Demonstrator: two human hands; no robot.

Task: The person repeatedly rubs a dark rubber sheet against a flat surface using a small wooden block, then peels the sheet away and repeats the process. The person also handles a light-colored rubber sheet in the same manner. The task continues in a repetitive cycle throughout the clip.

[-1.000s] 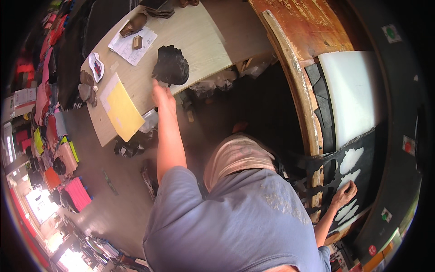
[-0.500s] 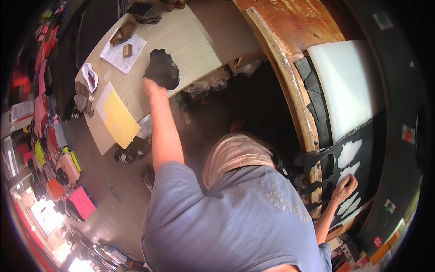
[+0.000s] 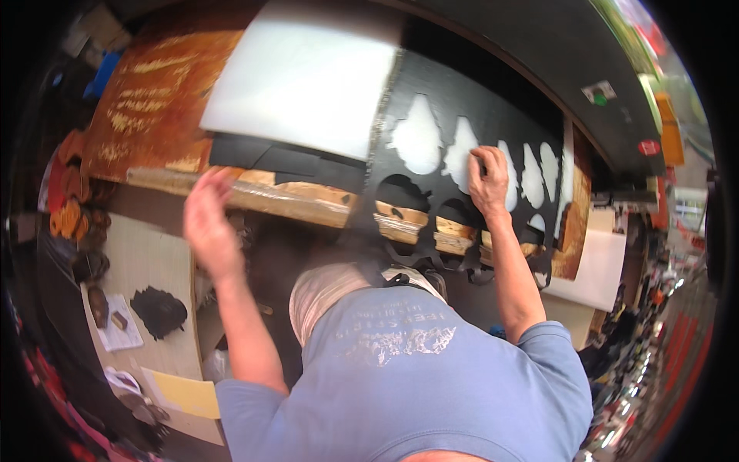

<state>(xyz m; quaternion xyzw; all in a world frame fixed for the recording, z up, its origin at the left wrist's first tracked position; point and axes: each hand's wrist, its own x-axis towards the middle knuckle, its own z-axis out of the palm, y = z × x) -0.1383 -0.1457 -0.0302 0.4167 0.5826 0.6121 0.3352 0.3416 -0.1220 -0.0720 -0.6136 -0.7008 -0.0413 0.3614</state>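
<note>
Taking directions from the middle of the view, a black sheet (image 3: 490, 115) lay toward one o'clock across a worn brown desk (image 3: 150, 96), its near part hanging over the front edge. Shaped holes ran through it; white showed in the farther ones, the wooden edge in several nearer ones. The right hand (image 3: 490, 181) was at two o'clock, over the sheet among the holes, fingers curled; whether that grip was clenched on the sheet or merely resting could not be told. The left hand (image 3: 208, 223), blurred, was at nine o'clock, near the brown desk's front edge, its grip released and fingers loosely extended. A white board (image 3: 300, 85) lay at eleven o'clock, meeting the sheet's side, with dark flat pieces (image 3: 281, 163) along its near edge. At eight o'clock, on a pale desk (image 3: 158, 258), sat a dark pile (image 3: 158, 311) beside papers (image 3: 127, 337); a yellow sheet (image 3: 185, 394) lay toward half past seven.
</note>
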